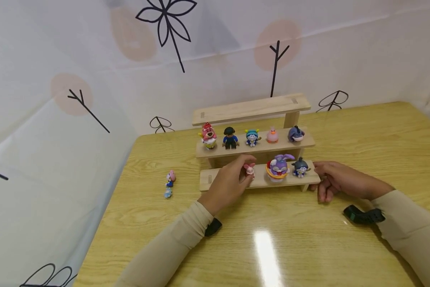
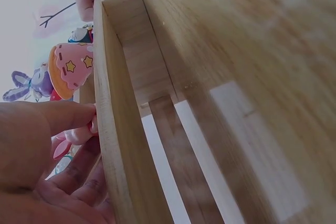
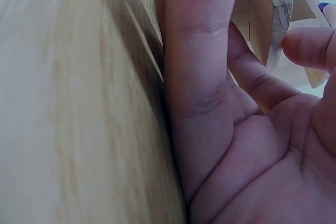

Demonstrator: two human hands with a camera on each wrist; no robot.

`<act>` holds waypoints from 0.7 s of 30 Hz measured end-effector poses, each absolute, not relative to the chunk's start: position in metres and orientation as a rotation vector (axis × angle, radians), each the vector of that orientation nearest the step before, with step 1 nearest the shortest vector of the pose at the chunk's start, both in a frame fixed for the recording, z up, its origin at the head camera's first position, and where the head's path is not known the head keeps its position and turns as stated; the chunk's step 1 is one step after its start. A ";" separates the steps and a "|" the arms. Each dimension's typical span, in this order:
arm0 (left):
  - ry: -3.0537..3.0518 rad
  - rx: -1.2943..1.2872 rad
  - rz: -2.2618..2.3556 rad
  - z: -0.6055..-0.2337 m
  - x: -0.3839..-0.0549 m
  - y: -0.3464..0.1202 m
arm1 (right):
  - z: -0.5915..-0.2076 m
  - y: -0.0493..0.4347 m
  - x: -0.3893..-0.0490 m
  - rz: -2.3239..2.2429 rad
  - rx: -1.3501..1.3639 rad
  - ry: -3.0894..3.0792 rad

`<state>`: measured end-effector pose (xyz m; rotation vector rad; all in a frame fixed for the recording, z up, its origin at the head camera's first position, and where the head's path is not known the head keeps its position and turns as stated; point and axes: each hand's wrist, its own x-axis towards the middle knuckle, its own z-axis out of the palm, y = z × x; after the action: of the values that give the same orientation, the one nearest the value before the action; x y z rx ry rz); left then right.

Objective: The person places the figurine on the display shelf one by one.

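My left hand (image 1: 229,181) pinches a small pink, long-eared figurine (image 1: 250,170) on the lowest step of a three-tier wooden display shelf (image 1: 250,109). In the left wrist view, thumb and fingers are around the pink figurine (image 2: 79,136), partly hiding it beside the step's front edge. My right hand (image 1: 344,181) grips the right end of that lowest step; its thumb touches the wooden end (image 3: 273,22) in the right wrist view. Between the hands stand a purple rabbit figurine (image 1: 279,166) in a cup-like base and a dark-haired blue figurine (image 1: 301,168).
On the middle step stand several figurines, among them a red bear (image 1: 209,136), a black-capped figure (image 1: 230,138) and a blue-grey donkey (image 1: 296,134). A pink-and-blue figurine (image 1: 170,178) and a light blue one (image 1: 168,193) lie on the table (image 1: 146,231) at left.
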<state>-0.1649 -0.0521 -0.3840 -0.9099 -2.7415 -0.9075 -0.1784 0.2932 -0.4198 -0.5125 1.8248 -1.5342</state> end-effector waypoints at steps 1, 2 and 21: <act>-2.736 -0.915 -0.903 -0.384 -0.165 -0.052 | -0.420 0.293 -0.178 -1.535 -0.515 1.823; -2.733 -0.920 -0.900 -0.384 -0.165 -0.052 | -0.420 0.294 -0.178 -1.535 -0.514 1.823; -2.694 -0.962 -0.908 -0.364 -0.159 -0.073 | -0.419 0.293 -0.176 -1.523 -0.473 1.853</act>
<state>-0.1594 -0.0732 -0.3643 -0.9620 -2.6938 -0.9077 -0.1765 0.2933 -0.4194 -0.4735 1.8528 -1.5229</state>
